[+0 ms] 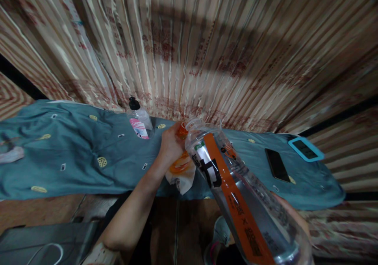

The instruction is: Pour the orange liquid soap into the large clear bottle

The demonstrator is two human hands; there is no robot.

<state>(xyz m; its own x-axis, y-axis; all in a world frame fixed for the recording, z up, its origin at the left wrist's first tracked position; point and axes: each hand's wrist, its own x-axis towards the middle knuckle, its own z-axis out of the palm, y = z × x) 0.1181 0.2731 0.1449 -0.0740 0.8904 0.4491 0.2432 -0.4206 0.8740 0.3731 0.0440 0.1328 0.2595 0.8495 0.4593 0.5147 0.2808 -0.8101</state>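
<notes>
Slanting from the lower right of the frame up to its center, a large clear plastic bottle (233,190) with an orange label strip had its mouth just beside the orange top of an orange-and-white container (180,174); whether the two touched could not be told. The left hand (171,143), at center, was closed around the upper part of the container. The right hand (291,212), at lower right, gripped the far side of the large bottle, its fingers mostly hidden.

Left of center, a clear bottle with a black cap and pink label (140,127) stood on the surface (76,170), which was covered in patterned teal cloth. Toward the right of the frame lay a dark smartphone (277,164) and, just beyond it, a blue-framed digital display (306,149). A pleated curtain (189,52) filled the upper frame. At bottom center, a pale shoe (221,229) showed on the floor (167,233).
</notes>
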